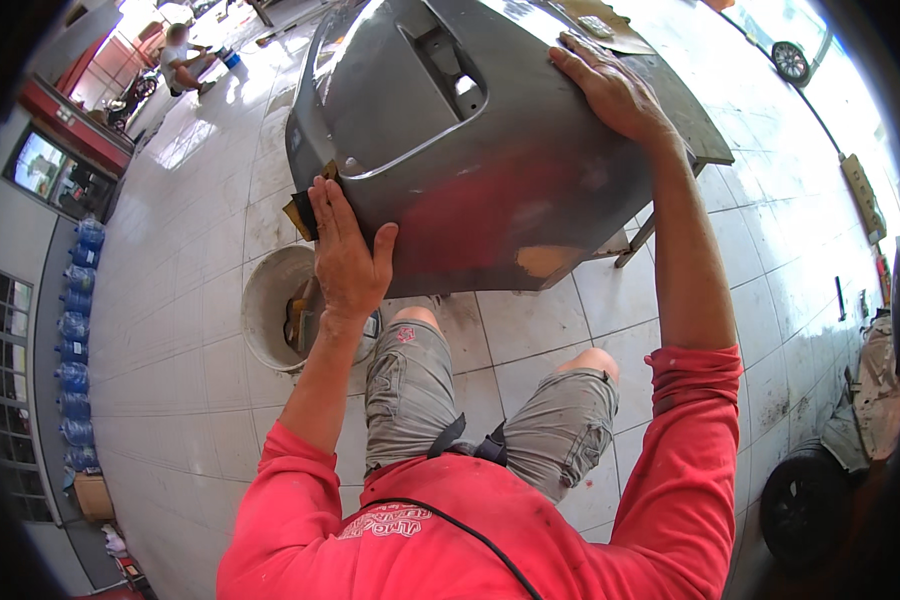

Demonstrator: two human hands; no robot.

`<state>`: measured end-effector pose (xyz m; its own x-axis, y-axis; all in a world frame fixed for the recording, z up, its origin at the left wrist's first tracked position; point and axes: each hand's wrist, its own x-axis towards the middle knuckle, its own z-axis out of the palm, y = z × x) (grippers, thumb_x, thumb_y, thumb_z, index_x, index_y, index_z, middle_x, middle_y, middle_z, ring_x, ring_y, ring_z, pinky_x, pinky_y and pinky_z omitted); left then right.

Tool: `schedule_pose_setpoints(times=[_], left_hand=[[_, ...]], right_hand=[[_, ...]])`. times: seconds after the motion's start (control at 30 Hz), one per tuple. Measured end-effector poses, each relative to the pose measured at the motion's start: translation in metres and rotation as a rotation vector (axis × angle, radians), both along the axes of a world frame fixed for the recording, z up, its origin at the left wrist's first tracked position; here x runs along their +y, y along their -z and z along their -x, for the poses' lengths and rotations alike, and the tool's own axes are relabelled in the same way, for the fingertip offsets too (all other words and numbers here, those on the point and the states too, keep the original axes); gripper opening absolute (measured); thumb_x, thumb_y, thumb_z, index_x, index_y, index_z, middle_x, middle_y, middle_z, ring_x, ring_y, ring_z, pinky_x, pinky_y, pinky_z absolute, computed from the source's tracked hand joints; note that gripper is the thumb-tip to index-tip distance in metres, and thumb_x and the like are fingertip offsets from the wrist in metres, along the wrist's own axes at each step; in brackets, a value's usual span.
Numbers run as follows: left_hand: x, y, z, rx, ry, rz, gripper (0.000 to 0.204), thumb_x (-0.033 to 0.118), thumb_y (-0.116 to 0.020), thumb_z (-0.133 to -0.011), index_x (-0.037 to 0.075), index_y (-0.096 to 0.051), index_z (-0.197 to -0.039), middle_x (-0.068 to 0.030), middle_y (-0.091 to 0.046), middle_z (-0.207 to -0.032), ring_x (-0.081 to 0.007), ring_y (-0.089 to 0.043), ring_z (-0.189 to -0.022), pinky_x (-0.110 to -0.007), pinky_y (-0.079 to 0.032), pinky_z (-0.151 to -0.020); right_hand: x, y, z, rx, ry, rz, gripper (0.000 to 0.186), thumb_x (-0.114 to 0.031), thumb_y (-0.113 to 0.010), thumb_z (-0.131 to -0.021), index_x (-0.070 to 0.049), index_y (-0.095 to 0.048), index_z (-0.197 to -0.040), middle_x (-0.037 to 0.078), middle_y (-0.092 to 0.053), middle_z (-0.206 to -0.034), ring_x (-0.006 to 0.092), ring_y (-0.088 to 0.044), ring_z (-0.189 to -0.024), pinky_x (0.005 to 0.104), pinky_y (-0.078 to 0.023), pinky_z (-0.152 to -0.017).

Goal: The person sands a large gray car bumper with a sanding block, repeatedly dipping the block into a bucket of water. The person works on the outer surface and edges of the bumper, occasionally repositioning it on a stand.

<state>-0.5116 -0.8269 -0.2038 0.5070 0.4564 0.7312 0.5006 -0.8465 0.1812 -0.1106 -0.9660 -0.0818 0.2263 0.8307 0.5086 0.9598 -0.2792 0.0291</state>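
A grey car panel (pixel 530 150), like a bonnet with a scoop opening, lies in front of me. A reddish patch and a tan patch show near its front edge. At the panel's left corner, my left hand (pixel 350 250) presses a folded piece of sandpaper (pixel 300 215), dark with a tan back, against the surface; the fingers lie straight and together, thumb apart. My right hand (pixel 610 92) rests flat on the panel's upper right, fingers stretched out. Nothing shows under its palm.
A pale bucket (pixel 257 318) holding some items stands below my left hand. The panel rests on a worn table (pixel 688 110). Blue water bottles (pixel 74 350) line the left wall. A person (pixel 180 62) sits far left. A wheel (pixel 805 505) lies at right.
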Motion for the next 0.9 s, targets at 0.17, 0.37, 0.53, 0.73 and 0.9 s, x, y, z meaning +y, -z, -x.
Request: schedule_pose_setpoints(times=[0.17, 0.37, 0.53, 0.73, 0.9], left_hand=[[-0.082, -0.078, -0.140, 0.089, 0.133, -0.147, 0.109, 0.073, -0.054, -0.100, -0.013, -0.030, -0.162, -0.0323, -0.031, -0.170, -0.0455, -0.024, -0.163, -0.053, -0.034, -0.126], [-0.064, -0.063, -0.078, 0.217, 0.222, -0.038, 0.106, 0.068, -0.060, -0.100, -0.013, -0.030, -0.163, -0.0316, -0.028, -0.172, -0.0452, -0.023, -0.163, -0.050, -0.034, -0.126], [-0.025, -0.024, -0.008, 0.049, -0.085, 0.087, 0.112, 0.072, -0.061, -0.098, -0.014, -0.030, -0.162, -0.0326, -0.027, -0.172, -0.0449, -0.023, -0.163, -0.050, -0.034, -0.126], [-0.090, -0.093, -0.146, 0.084, 0.285, -0.135, 0.110, 0.072, -0.062, -0.096, -0.011, -0.032, -0.162, -0.0312, -0.030, -0.171, -0.0445, -0.029, -0.161, -0.050, -0.034, -0.127], [-0.044, -0.036, -0.029, 0.168, 0.169, -0.028, 0.107, 0.064, -0.064, -0.099, -0.009, -0.026, -0.166, -0.0311, -0.027, -0.173, -0.0463, -0.024, -0.162, -0.052, -0.032, -0.128]], right_hand=[[0.017, 0.010, 0.003, 0.136, 0.052, -0.019, 0.046, -0.035, -0.033, -0.117, -0.033, -0.053, -0.159, 0.004, -0.044, -0.170, 0.0282, -0.042, -0.156, 0.0416, -0.030, -0.130], [-0.002, 0.002, 0.006, 0.256, 0.003, -0.017, 0.050, -0.045, -0.032, -0.116, -0.033, -0.050, -0.161, 0.003, -0.041, -0.172, 0.0277, -0.040, -0.157, 0.0435, -0.030, -0.131], [-0.002, 0.002, 0.016, 0.059, 0.067, 0.031, 0.050, -0.046, -0.032, -0.116, -0.033, -0.047, -0.163, 0.004, -0.042, -0.171, 0.0295, -0.038, -0.158, 0.0461, -0.032, -0.130], [-0.002, 0.002, 0.007, 0.127, -0.067, -0.067, 0.046, -0.031, -0.037, -0.116, -0.035, -0.050, -0.160, 0.005, -0.043, -0.171, 0.0300, -0.047, -0.153, 0.0467, -0.036, -0.128], [-0.016, 0.013, 0.009, 0.090, 0.034, -0.046, 0.046, -0.036, -0.035, -0.116, -0.036, -0.051, -0.159, 0.005, -0.043, -0.171, 0.0288, -0.043, -0.156, 0.0456, -0.034, -0.129]])
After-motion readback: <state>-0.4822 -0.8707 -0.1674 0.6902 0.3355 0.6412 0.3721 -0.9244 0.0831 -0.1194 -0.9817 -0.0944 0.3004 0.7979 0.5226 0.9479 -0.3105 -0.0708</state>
